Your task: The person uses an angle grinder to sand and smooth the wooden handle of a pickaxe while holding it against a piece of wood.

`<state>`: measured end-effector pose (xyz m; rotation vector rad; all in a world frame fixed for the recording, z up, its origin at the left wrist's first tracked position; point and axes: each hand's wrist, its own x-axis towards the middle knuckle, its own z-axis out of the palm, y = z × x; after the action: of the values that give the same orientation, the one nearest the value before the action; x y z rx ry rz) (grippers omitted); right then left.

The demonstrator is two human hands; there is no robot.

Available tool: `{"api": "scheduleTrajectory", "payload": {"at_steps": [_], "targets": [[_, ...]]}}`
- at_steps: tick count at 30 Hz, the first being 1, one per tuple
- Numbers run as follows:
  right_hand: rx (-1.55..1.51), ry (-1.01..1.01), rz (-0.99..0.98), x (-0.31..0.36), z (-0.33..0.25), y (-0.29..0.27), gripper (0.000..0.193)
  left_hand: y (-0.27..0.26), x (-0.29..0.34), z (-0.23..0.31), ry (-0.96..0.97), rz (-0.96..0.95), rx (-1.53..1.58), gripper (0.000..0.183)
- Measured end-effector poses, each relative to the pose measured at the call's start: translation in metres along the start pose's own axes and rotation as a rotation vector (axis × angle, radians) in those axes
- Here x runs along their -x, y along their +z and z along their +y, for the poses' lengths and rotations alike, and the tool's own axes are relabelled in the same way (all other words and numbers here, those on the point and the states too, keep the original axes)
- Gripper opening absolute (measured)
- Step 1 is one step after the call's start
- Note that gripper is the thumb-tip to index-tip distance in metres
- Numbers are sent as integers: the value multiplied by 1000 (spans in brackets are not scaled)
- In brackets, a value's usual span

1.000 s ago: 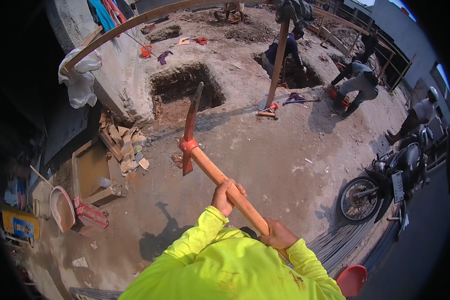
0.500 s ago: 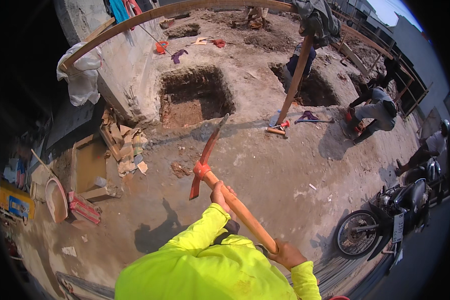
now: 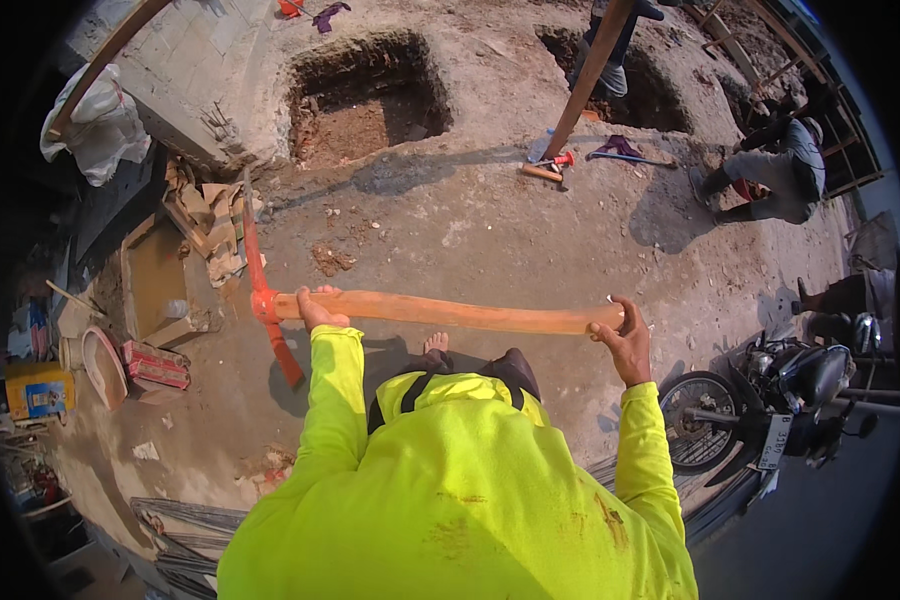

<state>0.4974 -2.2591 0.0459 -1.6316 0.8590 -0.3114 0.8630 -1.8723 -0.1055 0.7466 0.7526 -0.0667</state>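
Note:
A pickaxe lies level across the front of my body, its long wooden handle [image 3: 460, 312] running left to right. Its red metal head [image 3: 263, 305] is at the left, one long point toward the far side and a broader blade toward me. My left hand [image 3: 322, 310] is closed round the handle just beside the head. At the far right, the butt end sits in my right hand [image 3: 627, 340], with thumb and fingers bent about it. Both of my arms are in bright yellow sleeves.
Square pits [image 3: 370, 105] are dug in the ground ahead. A wooden post [image 3: 590, 80] stands by a hammer-like tool [image 3: 543, 172]. People work at the right, near a parked motorcycle [image 3: 750, 400]. Broken boards [image 3: 205, 225], a trough [image 3: 157, 280] and a pink basin [image 3: 103, 365] lie left.
The pickaxe has swung from slanting away to level across me, its head now at the left. My hands have moved wider apart, and the view has tipped down.

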Motion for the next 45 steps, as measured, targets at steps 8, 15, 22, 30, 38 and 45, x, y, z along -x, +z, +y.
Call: {"api": "scheduleTrajectory", "payload": {"at_steps": [8, 15, 22, 30, 38, 45], "targets": [[-196, -23, -421, -98, 16, 10, 68, -108, 74, 38, 177, 264, 110, 35], [-8, -102, -762, -119, 24, 37, 58, -253, 171, 19, 423, 528, 126, 39], [249, -337, -1150, -99, 22, 122, 34, -337, 300, 33, 418, 801, 366, 38], [368, -445, -1578, -24, 35, 212, 18, -415, 386, 16, 679, 1131, 826, 35], [483, -269, -1739, 96, 51, 341, 24, -542, 448, 23, 652, 1461, 1039, 29], [478, -253, -1738, 196, 31, 459, 30, -599, 448, 70, 686, 1565, 1270, 28]]}}
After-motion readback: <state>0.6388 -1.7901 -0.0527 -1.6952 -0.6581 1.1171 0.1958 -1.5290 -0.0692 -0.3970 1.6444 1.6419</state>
